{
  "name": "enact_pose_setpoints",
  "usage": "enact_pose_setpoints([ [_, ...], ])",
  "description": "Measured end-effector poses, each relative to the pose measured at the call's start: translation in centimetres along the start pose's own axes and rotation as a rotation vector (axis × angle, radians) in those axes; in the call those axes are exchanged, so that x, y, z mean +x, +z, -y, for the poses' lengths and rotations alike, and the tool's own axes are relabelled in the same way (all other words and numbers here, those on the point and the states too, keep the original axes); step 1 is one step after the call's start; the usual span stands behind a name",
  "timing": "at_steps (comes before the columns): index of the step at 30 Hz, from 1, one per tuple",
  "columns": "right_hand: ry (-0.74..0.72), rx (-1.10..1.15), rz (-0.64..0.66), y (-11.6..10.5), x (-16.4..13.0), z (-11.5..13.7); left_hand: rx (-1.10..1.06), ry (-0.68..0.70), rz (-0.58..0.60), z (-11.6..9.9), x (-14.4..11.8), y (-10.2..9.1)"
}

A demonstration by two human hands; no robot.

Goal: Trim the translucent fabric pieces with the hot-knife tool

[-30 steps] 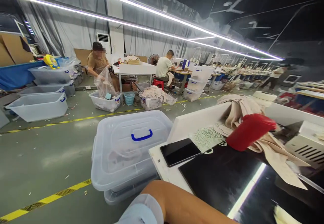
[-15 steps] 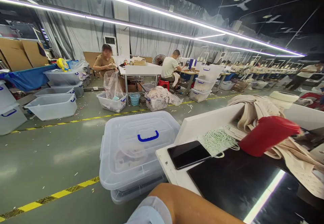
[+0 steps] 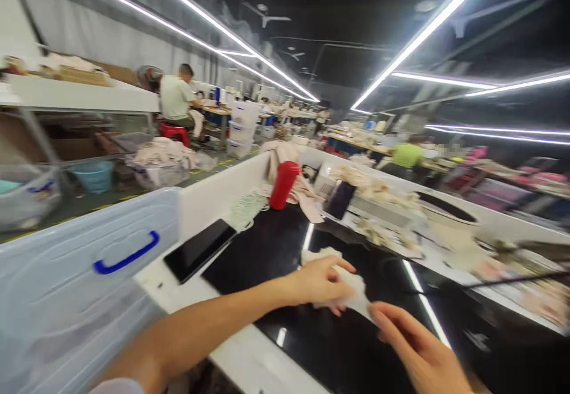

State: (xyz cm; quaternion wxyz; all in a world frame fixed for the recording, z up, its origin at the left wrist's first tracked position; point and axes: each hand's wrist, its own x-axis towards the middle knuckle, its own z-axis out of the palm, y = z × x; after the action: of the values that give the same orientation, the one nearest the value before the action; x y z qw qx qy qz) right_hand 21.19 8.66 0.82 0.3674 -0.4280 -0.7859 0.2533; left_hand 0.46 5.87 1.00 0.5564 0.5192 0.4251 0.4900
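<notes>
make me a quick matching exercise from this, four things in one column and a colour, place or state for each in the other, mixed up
1. cloth
2. phone
3. handle
4. cord

A. blue, on the lid
B. pale green, in a loose tangle
C. touched by the left hand and right hand
D. black, lying flat

Pairs: 1-C, 2-D, 3-A, 4-B

Cloth (image 3: 358, 293) over the table (image 3: 267, 361), phone (image 3: 200, 250) to the left, cord (image 3: 246, 208) and container (image 3: 284, 186) behind.
</notes>
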Motion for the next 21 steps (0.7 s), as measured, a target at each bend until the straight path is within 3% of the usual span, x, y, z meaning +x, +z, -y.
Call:
enact_pose_setpoints([
  [3,0.060,0.033,0.069,-0.7,-0.1,0.7,0.050,0.044,-0.067,0.0,-0.1,-1.3],
  [9,-0.013,0.057,0.002,1.9,2.6,1.9,0.264,0.136,-0.192,-1.6,0.1,-3.2],
  [16,-0.140,-0.078,-0.016,3.1,5.2,1.9,0.605,0.223,-0.239,-3.4,2.2,-5.3],
  [21,-0.215,-0.244,-0.026,3.8,5.5,1.3,0.863,0.247,-0.221,-2.8,2.6,-5.7],
])
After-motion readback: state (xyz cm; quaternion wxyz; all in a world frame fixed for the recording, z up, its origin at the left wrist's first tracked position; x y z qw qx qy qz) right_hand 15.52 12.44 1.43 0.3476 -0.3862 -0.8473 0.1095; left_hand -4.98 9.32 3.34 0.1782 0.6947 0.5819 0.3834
